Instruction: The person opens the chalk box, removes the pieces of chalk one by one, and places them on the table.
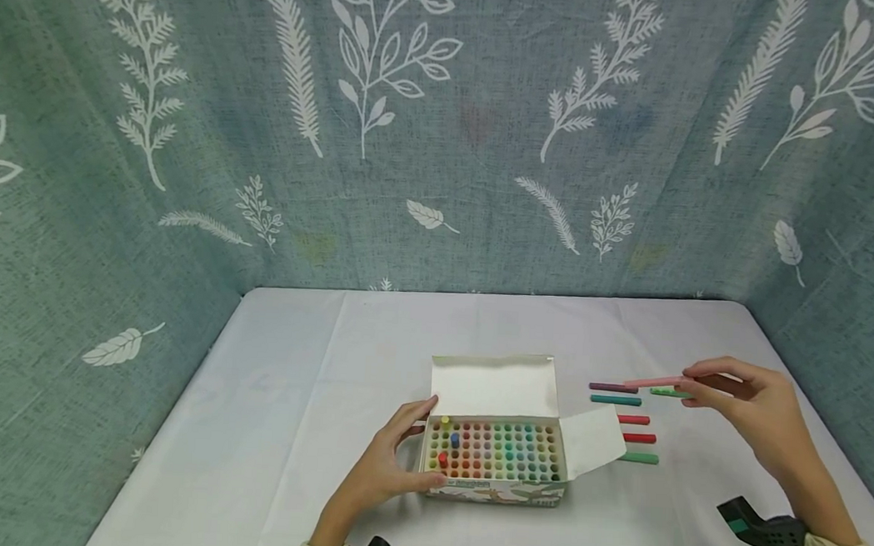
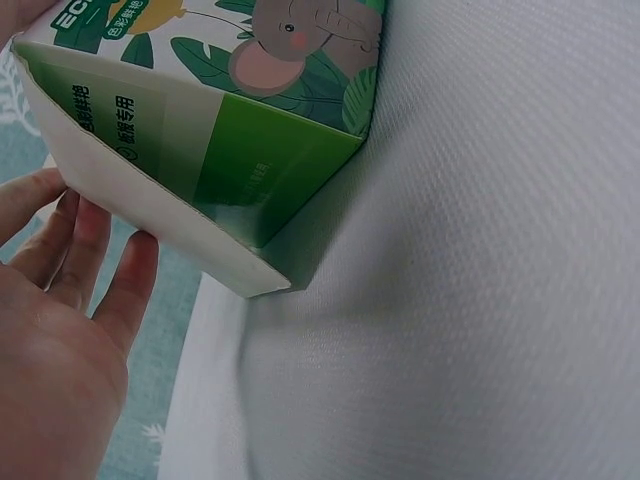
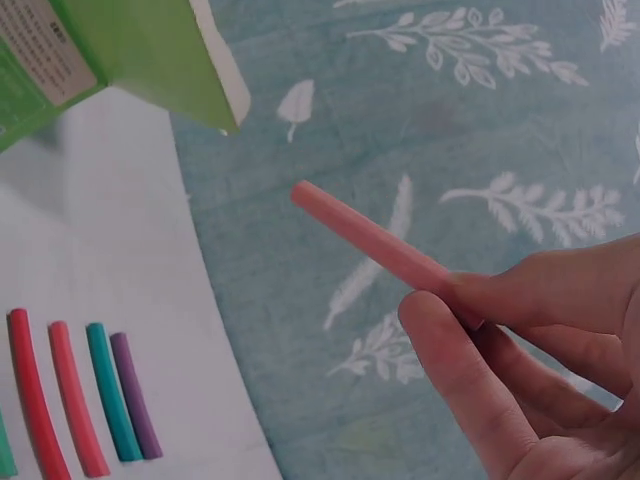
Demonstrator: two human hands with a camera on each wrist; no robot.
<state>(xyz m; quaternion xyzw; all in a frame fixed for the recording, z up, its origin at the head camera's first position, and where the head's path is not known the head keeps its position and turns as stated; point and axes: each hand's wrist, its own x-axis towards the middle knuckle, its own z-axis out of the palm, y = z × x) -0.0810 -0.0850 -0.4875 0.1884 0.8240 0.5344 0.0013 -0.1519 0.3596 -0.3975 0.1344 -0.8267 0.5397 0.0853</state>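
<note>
My right hand [image 1: 755, 401] pinches a pink chalk stick [image 3: 370, 235] between thumb and fingers, raised over the right part of the table. An open chalk box [image 1: 495, 491], printed with an elephant and leaves, stands at the front middle. Many round holes fill its top; a yellow chalk [image 1: 446, 421], a blue chalk [image 1: 454, 439] and a red chalk [image 1: 442, 458] stick up at its left. With thumb at the front corner and fingers at the back, my left hand [image 1: 388, 458] holds the box's left end. In the left wrist view its fingers touch the side flap [image 2: 150, 215].
Right of the box lie a purple chalk [image 1: 603, 387], a teal chalk [image 1: 615, 399], two reddish chalks [image 1: 639, 438], a green chalk [image 1: 639, 457] and a light green chalk [image 1: 666, 392]. The lid [image 1: 496, 385] and right flap [image 1: 592, 441] stick out. A leaf-patterned curtain [image 1: 430, 139] surrounds the white table.
</note>
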